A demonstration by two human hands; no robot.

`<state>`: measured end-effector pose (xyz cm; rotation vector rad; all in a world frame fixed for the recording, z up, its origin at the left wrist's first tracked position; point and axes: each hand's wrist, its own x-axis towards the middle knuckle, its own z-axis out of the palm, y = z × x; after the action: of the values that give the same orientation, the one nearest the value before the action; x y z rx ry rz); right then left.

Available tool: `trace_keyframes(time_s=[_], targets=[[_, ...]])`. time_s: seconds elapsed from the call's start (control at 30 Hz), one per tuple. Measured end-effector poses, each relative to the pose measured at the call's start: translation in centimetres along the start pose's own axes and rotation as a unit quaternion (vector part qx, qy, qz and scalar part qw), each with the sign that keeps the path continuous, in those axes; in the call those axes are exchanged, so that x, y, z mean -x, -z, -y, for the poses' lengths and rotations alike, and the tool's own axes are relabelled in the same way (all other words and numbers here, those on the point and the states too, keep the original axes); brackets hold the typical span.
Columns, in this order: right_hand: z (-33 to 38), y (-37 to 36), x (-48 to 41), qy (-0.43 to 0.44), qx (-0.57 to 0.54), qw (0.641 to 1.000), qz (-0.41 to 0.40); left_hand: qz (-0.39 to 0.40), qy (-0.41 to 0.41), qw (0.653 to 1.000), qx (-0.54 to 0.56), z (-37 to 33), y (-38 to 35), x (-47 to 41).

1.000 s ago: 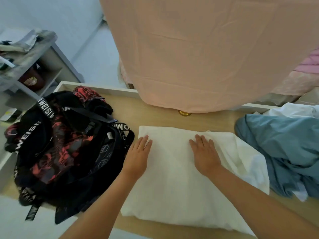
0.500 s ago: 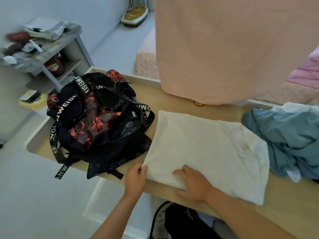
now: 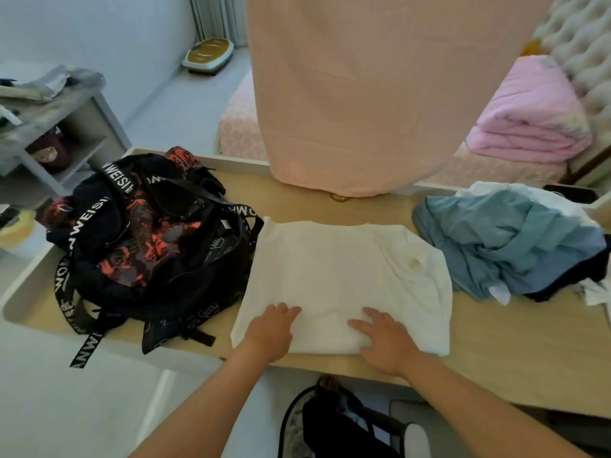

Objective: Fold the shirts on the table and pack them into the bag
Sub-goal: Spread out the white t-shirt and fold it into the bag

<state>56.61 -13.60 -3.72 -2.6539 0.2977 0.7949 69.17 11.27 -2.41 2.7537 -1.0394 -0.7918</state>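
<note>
A folded white shirt (image 3: 344,276) lies flat in the middle of the wooden table (image 3: 496,342). My left hand (image 3: 269,332) rests flat on its near left part, fingers straight. On the shirt's near right part my right hand (image 3: 385,342) lies with fingers spread. A black backpack (image 3: 145,246) with red print and lettered straps lies to the left, touching the shirt's left edge. A crumpled blue shirt (image 3: 509,249) sits in a heap at the right, with white cloth behind it.
A peach cloth (image 3: 363,94) hangs over the table's far edge. Beyond the table is a bed with a folded pink quilt (image 3: 532,117). A grey shelf unit (image 3: 56,127) stands at the left. A dark chair (image 3: 347,424) is under the near edge.
Both hands slid from the shirt's far part to its near edge, then moved slightly up onto the cloth. The view pulled back and up, showing more of the room.
</note>
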Motion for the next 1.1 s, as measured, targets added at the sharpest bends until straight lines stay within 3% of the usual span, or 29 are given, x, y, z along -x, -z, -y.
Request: trace_keyframes(time_s=[0.17,0.23,0.3,0.37,0.47,0.63,0.83,0.97,1.1], targets=[[-0.8,1.7,1.0,0.021,-0.146,0.987,0.058,0.147,0.081,0.980,-0.109,-1.3,2.2,-2.0],[-2.0,3.1,1.0,0.006,-0.192,0.981,-0.005,0.166,0.084,0.970,-0.157,-2.6,3.3,-3.2],[-3.9,4.7,0.7,-0.025,-0.193,0.972,-0.129,0.147,0.060,0.974,-0.160,-4.5,4.3,-4.9],[-6.0,6.3,0.2,-0.049,-0.128,0.967,-0.216,0.080,0.019,0.991,-0.109,-6.7,5.1,-7.0],[-9.5,7.7,-0.8,-0.051,0.024,0.981,-0.187,-0.012,-0.059,0.998,-0.019,-10.5,5.8,-10.3],[-14.0,8.7,-2.2,-0.110,0.122,0.969,-0.185,-0.021,-0.157,0.987,-0.010,-14.4,5.7,-15.8],[-16.9,11.9,-4.0,-0.136,0.022,0.972,-0.189,-0.010,-0.148,0.987,-0.055,-15.5,5.7,-21.7],[-18.8,12.5,-4.5,-0.060,0.016,0.988,-0.144,0.010,-0.159,0.986,-0.050,-16.6,6.6,-24.9],[-19.6,12.7,-5.0,0.012,-0.113,0.967,-0.227,0.010,-0.180,0.984,-0.010,-17.5,7.5,-26.5]])
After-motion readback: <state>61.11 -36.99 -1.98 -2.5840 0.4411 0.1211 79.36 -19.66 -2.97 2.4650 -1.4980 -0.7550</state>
